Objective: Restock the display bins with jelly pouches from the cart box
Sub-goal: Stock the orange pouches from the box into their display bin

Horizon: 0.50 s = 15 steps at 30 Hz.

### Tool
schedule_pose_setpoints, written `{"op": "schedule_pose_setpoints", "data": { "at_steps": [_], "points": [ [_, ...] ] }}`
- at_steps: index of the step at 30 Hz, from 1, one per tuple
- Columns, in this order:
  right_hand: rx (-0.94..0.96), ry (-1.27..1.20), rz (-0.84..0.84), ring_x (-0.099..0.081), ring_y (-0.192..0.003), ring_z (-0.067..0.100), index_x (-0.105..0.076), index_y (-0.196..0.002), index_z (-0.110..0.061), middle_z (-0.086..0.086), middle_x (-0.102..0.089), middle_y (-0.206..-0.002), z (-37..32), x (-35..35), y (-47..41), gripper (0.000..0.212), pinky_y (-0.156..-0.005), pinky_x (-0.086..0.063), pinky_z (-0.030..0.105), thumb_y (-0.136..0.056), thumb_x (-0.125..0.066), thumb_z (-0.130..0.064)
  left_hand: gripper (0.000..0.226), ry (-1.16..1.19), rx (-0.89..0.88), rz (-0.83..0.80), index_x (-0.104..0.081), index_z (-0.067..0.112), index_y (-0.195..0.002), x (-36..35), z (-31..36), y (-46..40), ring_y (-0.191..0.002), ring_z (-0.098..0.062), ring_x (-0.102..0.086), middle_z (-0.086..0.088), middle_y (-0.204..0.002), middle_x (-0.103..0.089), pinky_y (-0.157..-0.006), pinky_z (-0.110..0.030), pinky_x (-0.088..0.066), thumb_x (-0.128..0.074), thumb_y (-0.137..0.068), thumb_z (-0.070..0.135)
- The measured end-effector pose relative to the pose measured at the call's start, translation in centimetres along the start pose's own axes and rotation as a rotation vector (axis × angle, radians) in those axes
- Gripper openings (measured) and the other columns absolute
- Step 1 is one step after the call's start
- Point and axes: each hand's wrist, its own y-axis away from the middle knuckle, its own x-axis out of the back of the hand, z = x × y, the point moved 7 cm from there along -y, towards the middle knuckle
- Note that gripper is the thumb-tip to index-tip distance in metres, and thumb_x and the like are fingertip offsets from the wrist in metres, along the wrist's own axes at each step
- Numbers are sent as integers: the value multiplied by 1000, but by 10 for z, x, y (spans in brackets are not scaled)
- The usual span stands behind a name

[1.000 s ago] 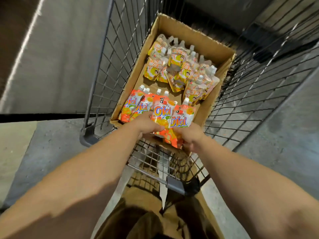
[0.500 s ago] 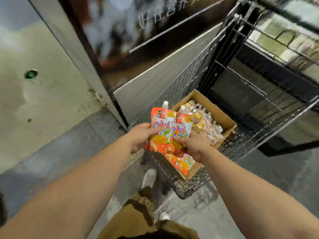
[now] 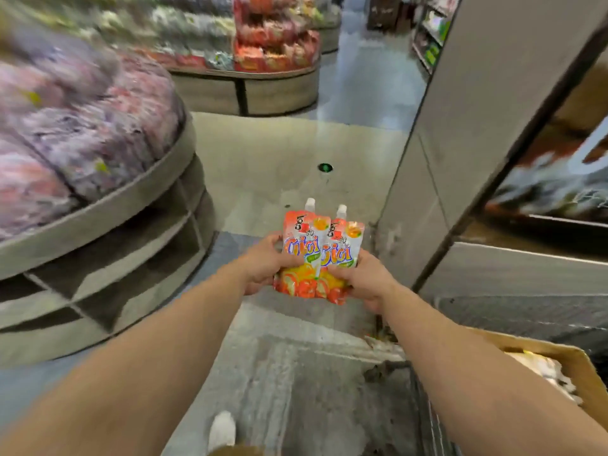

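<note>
I have a bunch of orange jelly pouches (image 3: 320, 255) clamped between both hands out in front of me, over the grey floor (image 3: 296, 373). My left hand (image 3: 263, 266) wraps the left edge of the bunch and my right hand (image 3: 363, 279) wraps the right edge and underside, fingers curled tight on the film; two pouch faces show, and I cannot tell how many more sit behind them.

My read is that the load is mid-carry: lifted clear of the cardboard box (image 3: 572, 366) at my lower right, not yet in any bin. The box has pale pouches left in it, so more trips look likely. The round display bin (image 3: 108, 205) at my left is heaped with blurred pink and purple packs; which bin takes these I cannot say.

The pouches stand upright, long axis vertical, white spout caps (image 3: 310, 203) up, printed faces toward me, leaning slightly right.
</note>
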Motion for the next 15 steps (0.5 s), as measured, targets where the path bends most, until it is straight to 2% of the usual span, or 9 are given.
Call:
{"op": "schedule_pose_setpoints", "data": {
  "at_steps": [4,6,7,8,9,11,13,15],
  "points": [
    [17,75,-193,-69,-90,19,-58,-118,-17,6,-71,-110,-24,-130,-16,39,-65,-55,31,-83,-72,-5,52,117,-91,184,-49,20,-123,123,-1,54,-97,-30,-70,-9,-112,-70,-76,-47,-58,-73,-81,1],
    [31,123,-286,-69,-90,19,-58,-118,-18,6,-71,-110,-33,-201,-19,39,-62,-54,29,-84,-71,-4,49,170,-128,269,-50,15,-122,186,-8,81,-96,-32,-69,-11,-112,-70,-77,-50,-58,-73,-81,0],
    [41,151,-333,-69,-89,18,-59,-115,-19,5,-71,-109,-35,-238,-20,36,-61,-54,29,-84,-71,-4,46,184,-141,317,-50,14,-120,219,-11,97,-92,-31,-70,-11,-110,-70,-70,-44,-60,-71,-81,-2],
    [54,180,-376,-69,-89,18,-60,-111,-20,5,-71,-108,-38,-276,-21,33,-62,-54,29,-85,-70,-4,43,200,-154,371,-50,13,-117,251,-16,114,-87,-29,-69,-11,-108,-69,-62,-38,-60,-70,-82,-4],
    [72,206,-416,-69,-89,18,-60,-109,-20,5,-71,-108,-40,-315,-20,32,-63,-54,30,-85,-70,-3,43,207,-164,423,-49,12,-117,286,-21,131,-86,-28,-69,-11,-107,-68,-61,-36,-60,-69,-83,-5],
    [115,227,-478,-69,-95,21,-59,-115,-17,6,-71,-109,-44,-398,-20,36,-70,-57,34,-83,-71,-3,47,202,-166,505,-48,9,-121,357,-33,164,-89,-28,-69,-12,-108,-69,-68,-41,-60,-70,-81,-5],
    [145,246,-554,-69,-98,21,-59,-118,-17,4,-72,-109,-45,-480,-13,41,-81,-58,40,-82,-72,-4,47,185,-148,592,-48,13,-120,426,-45,204,-85,-26,-70,-11,-106,-69,-58,-35,-58,-70,-81,-4],
    [176,265,-637,-69,-93,15,-60,-115,-18,0,-72,-104,-44,-558,-2,38,-78,-57,36,-82,-72,-3,48,174,-130,672,-49,21,-118,491,-56,241,-83,-28,-71,-9,-106,-70,-56,-35,-55,-72,-82,0]
  ]
}}
